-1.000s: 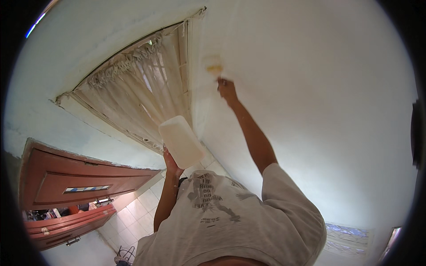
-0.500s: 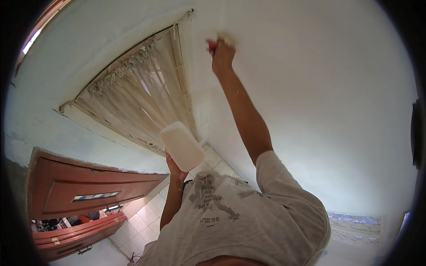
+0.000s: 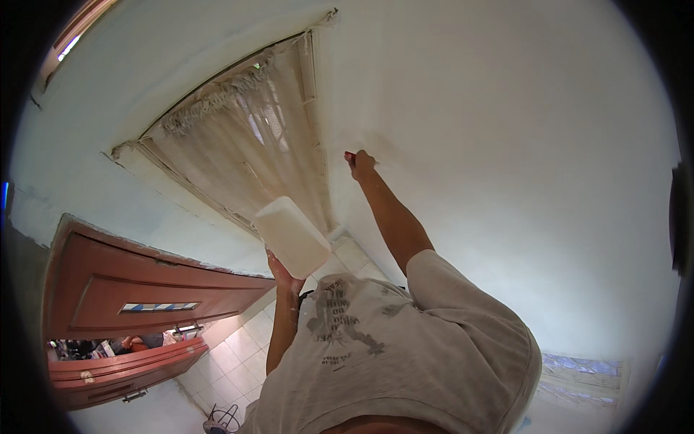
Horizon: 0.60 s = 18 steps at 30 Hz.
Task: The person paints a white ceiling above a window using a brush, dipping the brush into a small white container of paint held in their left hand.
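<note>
The left hand (image 3: pixel 284 269) is gripping a white container (image 3: pixel 293 237). The right hand (image 3: pixel 363 165) is clasping a red handle (image 3: pixel 349 156), right of the curtain (image 3: pixel 231 141).

left hand (image 3: pixel 286 275) holds pale container (image 3: pixel 293 235) | right hand (image 3: pixel 363 166) grips red handle (image 3: pixel 349 155) by wall (image 3: pixel 506 145) | far left: curtain (image 3: pixel 224 134) | near left: red door (image 3: pixel 137 283)

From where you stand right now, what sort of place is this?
Probably a room in a home, though I can't be sure: there's a gathered curtain, a panelled red door and a tiled floor.
</note>
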Motion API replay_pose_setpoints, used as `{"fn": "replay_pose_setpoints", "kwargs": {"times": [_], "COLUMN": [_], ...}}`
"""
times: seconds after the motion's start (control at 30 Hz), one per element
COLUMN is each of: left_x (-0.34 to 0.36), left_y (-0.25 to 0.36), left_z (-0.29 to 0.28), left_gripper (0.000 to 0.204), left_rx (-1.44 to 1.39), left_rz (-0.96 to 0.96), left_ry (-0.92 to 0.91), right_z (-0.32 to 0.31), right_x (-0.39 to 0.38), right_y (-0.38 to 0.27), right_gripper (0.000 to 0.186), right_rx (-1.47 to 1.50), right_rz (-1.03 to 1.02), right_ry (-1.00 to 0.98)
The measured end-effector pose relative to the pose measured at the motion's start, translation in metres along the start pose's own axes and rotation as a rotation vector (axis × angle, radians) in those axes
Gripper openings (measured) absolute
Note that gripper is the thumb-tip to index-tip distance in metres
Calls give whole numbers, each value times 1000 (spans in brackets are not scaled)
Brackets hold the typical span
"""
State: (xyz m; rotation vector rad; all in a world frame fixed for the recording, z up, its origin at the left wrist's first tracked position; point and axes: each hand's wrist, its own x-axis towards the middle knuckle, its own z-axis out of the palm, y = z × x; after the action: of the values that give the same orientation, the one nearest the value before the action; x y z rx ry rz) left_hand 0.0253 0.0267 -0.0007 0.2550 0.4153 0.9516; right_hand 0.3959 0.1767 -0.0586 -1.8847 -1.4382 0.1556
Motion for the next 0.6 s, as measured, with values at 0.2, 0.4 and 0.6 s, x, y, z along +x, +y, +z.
{"fn": "replay_pose_setpoints", "kwargs": {"times": [0.2,0.4,0.6], "left_x": [-16,-31,-41], "left_y": [18,16,24], "left_z": [-11,-10,-17], "left_gripper": [59,54,54], "left_rx": [25,-67,193], "left_rz": [155,46,216], "left_ry": [0,79,77], "right_z": [-94,-179,-16], "right_x": [112,143,43], "right_y": [-156,-263,-111], "right_gripper": [20,17,23], "right_rx": [1590,1152,1100], "right_rz": [337,-80,316], "right_ry": [345,514,298]}}
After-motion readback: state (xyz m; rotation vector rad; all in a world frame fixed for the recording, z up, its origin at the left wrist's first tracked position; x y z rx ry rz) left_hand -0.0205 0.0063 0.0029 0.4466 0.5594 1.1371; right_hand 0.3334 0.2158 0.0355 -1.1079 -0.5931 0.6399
